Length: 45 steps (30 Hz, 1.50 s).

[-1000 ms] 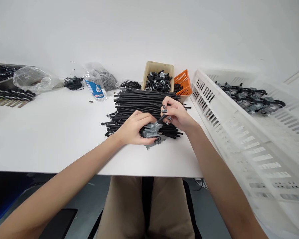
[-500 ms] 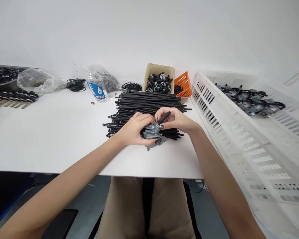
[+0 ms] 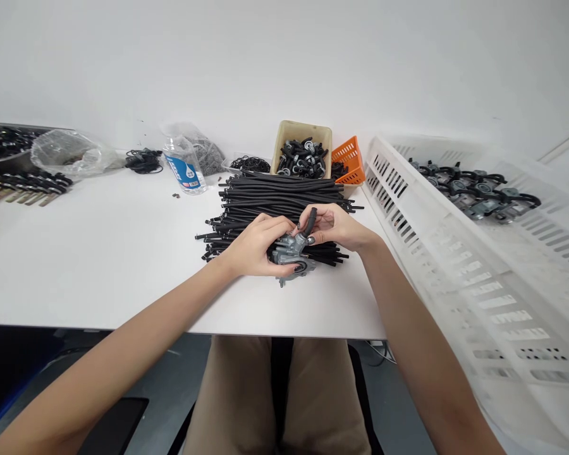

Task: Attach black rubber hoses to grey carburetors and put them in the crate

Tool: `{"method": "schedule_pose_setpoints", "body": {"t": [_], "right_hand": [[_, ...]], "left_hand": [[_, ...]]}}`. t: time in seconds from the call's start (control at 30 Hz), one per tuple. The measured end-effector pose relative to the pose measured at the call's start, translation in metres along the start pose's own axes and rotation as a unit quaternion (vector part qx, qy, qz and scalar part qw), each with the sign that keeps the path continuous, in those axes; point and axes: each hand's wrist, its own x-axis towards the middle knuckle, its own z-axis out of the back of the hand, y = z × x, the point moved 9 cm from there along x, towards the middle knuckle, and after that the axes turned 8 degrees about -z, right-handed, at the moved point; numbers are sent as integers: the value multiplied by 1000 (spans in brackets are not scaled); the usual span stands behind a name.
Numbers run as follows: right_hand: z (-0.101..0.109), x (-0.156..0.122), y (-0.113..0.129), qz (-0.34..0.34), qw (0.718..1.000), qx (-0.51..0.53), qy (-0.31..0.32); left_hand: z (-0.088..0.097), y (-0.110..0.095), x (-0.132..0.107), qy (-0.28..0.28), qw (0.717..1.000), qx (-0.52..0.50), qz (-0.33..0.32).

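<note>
My left hand (image 3: 253,243) is wrapped round a grey metal part (image 3: 289,254) held just above the table's front edge. My right hand (image 3: 334,226) pinches a short black hose (image 3: 310,219) whose lower end sits on the part's nozzle; the hose curves upward between my fingers. Both hands lie over the near end of a big pile of black hoses (image 3: 275,199) stacked across the white table (image 3: 109,253).
Behind the pile stand a beige bin of small fittings (image 3: 303,155) and an orange basket (image 3: 349,158). A white slotted crate (image 3: 455,240) holding finished parts fills the right. A water bottle (image 3: 184,167), plastic bags and rows of black parts (image 3: 21,183) lie at the left.
My right hand has slid down and left along the hose toward the metal part, and the hose now bends upward. My left hand has kept its grip.
</note>
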Motion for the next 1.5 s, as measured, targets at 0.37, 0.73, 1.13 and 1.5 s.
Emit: {"method": "schedule_pose_setpoints", "body": {"t": [0.37,0.73,1.13,1.5], "right_hand": [[-3,0,4,17,1000,0,-11],[-3,-3,6,25,1000,1,11],[-4,-2,3,10,1000,-9,13],[-9,0,7,20,1000,-8,18]], "left_hand": [[0,1,0,-1,1000,-10,11],[0,0,1,0,1000,-18,3],[-1,0,1,3,1000,-25,5],[-3,4,0,10,1000,-9,24]]}}
